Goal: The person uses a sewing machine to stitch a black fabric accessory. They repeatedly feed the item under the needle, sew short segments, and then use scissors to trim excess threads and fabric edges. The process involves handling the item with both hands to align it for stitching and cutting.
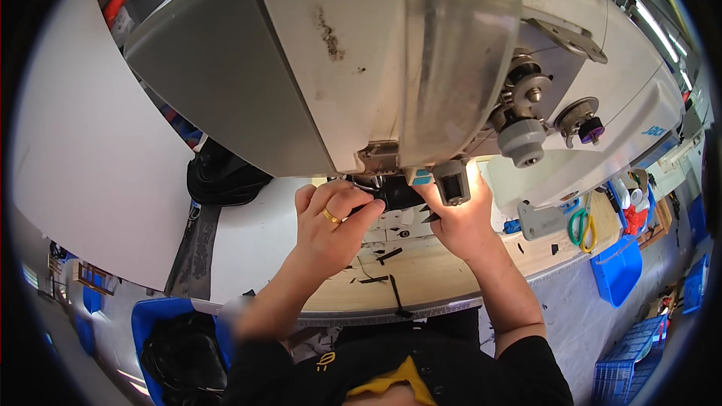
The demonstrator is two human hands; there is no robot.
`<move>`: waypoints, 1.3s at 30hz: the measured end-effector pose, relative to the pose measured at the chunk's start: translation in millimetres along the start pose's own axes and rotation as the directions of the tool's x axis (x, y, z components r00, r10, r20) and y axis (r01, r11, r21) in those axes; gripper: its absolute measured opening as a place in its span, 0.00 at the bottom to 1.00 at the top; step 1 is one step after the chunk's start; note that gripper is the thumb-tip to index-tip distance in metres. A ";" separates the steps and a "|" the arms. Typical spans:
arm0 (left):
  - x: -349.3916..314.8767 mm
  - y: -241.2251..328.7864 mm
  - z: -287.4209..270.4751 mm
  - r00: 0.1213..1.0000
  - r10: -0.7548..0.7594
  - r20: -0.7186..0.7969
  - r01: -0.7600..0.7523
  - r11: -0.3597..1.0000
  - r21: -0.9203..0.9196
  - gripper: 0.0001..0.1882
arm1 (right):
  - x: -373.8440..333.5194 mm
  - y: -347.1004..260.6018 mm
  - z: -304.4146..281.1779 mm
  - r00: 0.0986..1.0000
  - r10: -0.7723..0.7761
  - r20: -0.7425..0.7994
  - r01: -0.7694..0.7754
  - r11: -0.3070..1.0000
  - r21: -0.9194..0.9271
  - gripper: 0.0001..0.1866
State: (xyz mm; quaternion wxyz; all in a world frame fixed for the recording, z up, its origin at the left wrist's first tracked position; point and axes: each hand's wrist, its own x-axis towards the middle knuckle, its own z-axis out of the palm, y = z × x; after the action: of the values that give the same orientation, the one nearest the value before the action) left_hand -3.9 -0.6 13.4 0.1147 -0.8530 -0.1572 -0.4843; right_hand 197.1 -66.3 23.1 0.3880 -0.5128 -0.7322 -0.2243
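Observation:
Under the head of a large white and grey sewing machine (338,53), a small black piece of material (401,197) lies close to the needle area. My left hand (328,227), with a gold ring on it, is closed, thumb and fingers pinching the left end of that black piece. On the other side, my right hand (466,224) is beside the piece's right end. Two dark pointed tips (430,216) stick out by its thumb; the rest of that object is hidden. Part of the machine covers some right fingers, and a lamp brightens them.
Black scraps (391,256) lie on the wooden table edge. At the right are scissors (583,229) with green and yellow handles and a blue tray (618,274). A black bag (222,173) rests left of the machine; a blue bin (143,331) holding black goods stands below.

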 end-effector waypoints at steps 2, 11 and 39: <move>-0.4 -0.1 2.0 1.000 -0.004 -0.008 0.004 1.000 0.004 0.14 | -0.2 0.8 0.7 1.000 -0.005 -0.010 0.006 1.000 0.009 0.21; -9.1 -10.1 17.5 0.993 0.014 -0.116 -0.015 1.000 -0.005 0.13 | -6.2 8.5 6.7 0.999 0.025 -0.020 -0.024 0.999 0.049 0.35; -15.7 -99.0 2.9 0.832 -0.552 0.057 0.554 0.821 -0.137 0.05 | -31.3 21.6 14.6 0.950 0.306 0.068 -0.312 0.940 0.139 0.19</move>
State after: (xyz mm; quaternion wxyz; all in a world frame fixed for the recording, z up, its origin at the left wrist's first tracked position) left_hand -46.7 89.4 2.8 -0.0952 -0.7805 -0.3620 -0.5007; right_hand 217.5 -65.7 -12.1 0.4386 -0.5961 -0.6660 -0.0939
